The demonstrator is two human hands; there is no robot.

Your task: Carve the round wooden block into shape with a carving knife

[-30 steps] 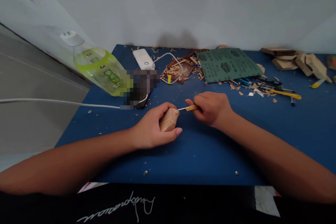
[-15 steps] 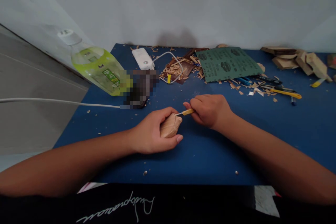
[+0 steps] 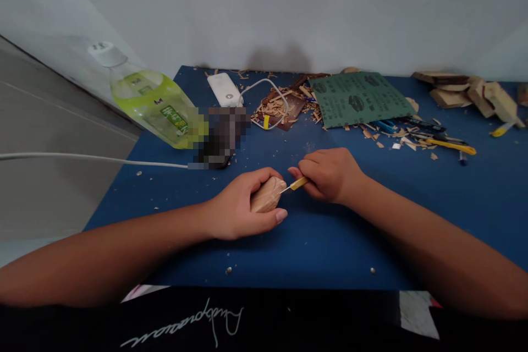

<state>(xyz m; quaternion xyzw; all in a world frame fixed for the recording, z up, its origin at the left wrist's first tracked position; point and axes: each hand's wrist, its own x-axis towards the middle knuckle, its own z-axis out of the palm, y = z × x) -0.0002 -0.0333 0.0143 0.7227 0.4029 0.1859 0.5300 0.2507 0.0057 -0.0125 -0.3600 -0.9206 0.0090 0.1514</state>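
A pale, rounded wood piece (image 3: 266, 196) with carved lines at its right end lies in my left hand (image 3: 236, 206), thumb and fingers wrapped round it just above the blue table (image 3: 330, 253). My right hand (image 3: 330, 175) is closed on the yellow handle of a small carving knife (image 3: 298, 183). The knife's thin blade points left and its tip meets the right end of the wood, as far as I can tell.
Behind my hands lie a green sandpaper sheet (image 3: 363, 99), wood shavings (image 3: 278, 107), a white power bank (image 3: 225, 89) and a yellow cutter (image 3: 451, 146). A yellow-green bottle (image 3: 157, 107) leans at the left. Wood blocks (image 3: 449, 98) are stacked at the back right.
The knife has tilted, so its blade tip is lower on the wood's right end. The wood piece has turned slightly in my left hand.
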